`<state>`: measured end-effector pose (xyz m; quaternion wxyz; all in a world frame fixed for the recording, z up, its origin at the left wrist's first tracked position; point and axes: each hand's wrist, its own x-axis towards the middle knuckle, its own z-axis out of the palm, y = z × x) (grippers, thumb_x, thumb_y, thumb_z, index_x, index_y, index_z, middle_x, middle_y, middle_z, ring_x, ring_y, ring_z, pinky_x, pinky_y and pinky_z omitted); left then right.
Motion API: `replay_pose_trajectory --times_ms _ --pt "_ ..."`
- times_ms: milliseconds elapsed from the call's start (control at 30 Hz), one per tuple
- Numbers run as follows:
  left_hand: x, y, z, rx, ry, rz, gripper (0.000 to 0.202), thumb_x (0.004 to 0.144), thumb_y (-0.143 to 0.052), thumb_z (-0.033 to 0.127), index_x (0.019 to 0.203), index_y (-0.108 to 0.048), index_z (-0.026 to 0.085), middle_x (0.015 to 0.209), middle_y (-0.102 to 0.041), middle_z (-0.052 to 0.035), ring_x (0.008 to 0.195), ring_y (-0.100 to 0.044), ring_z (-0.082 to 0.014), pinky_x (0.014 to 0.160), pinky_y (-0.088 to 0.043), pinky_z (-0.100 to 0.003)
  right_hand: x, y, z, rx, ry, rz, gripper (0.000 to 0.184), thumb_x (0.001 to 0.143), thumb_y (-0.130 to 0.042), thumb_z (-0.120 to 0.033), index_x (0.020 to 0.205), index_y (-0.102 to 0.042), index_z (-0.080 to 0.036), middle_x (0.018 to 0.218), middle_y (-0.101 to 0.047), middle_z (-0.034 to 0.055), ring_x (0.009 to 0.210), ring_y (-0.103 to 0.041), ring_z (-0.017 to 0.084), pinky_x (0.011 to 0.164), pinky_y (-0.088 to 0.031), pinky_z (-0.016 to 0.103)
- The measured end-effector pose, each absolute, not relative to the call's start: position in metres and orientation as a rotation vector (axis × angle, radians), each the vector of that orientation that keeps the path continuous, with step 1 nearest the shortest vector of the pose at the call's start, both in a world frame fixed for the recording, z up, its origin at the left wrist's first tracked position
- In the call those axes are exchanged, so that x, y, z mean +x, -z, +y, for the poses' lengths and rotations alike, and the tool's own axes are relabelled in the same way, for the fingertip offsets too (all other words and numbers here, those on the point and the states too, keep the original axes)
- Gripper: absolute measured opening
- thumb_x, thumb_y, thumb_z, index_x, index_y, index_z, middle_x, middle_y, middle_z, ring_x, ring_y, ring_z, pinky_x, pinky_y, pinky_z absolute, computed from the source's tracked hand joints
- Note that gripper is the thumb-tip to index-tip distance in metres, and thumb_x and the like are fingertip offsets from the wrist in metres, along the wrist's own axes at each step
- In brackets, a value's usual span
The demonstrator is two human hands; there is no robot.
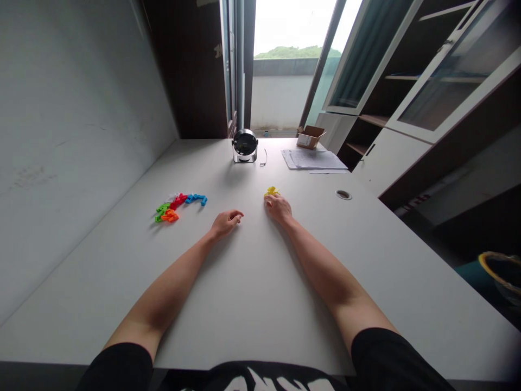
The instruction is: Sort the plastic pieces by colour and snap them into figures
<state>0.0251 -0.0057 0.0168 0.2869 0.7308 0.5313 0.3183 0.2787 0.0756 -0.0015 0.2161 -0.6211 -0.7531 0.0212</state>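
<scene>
My left hand [226,224] rests on the white table [252,288] with its fingers loosely curled and nothing in them. It is nearest to a small group of plastic pieces, several inches to its left: a blue piece [196,199], a red piece [178,201], a white piece [173,196], a green piece [163,212] and an orange piece [170,216]. My right hand [279,209] lies farther forward, its curled fingertips pressed against a crumpled-looking yellow plastic piece [272,191]. Most of that piece shows beyond the fingers.
A round metal desk fan [245,145] with a thin cord stands at the table's far end. Beside it lie papers [313,159] and an open cardboard box [311,137]. A cable grommet [343,195] is set in the tabletop. A wall runs along the left, shelving stands right.
</scene>
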Motion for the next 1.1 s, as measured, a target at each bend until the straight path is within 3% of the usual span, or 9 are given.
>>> replay_pose_trajectory --times_ms 267,633,1100 --pt "0.025 -0.017 -0.006 1.962 -0.850 1.423 0.032 0.088 -0.049 0.037 0.103 -0.073 0.021 0.078 -0.070 -0.0009 0.065 -0.056 -0.0136 0.062 -0.040 -0.023 0.275 -0.001 0.072 -1.568 0.033 -2.118 0.029 0.094 -0.053 -0.024 0.121 -0.063 -0.022 0.127 -0.054 0.0097 0.107 -0.054 0.022 0.093 -0.045 0.032" --pt "0.025 -0.017 -0.006 1.967 -0.838 1.432 0.033 0.088 -0.049 0.036 0.103 -0.073 0.020 0.079 -0.070 -0.0013 0.065 -0.055 -0.0133 0.061 -0.040 -0.022 0.271 -0.008 0.067 -1.714 0.043 -2.168 0.027 0.098 -0.044 -0.026 0.104 -0.068 -0.017 0.119 -0.057 0.0124 0.114 -0.048 0.026 0.095 -0.041 0.035" --pt "0.024 -0.016 -0.006 1.958 -0.835 1.429 0.033 0.089 -0.048 0.037 0.104 -0.072 0.020 0.079 -0.070 -0.0013 0.065 -0.055 -0.0136 0.061 -0.039 -0.022 0.273 -0.006 0.068 -1.699 0.034 -2.109 0.026 0.097 -0.046 -0.031 0.103 -0.068 -0.018 0.119 -0.055 0.0138 0.110 -0.045 0.029 0.098 -0.040 0.038"
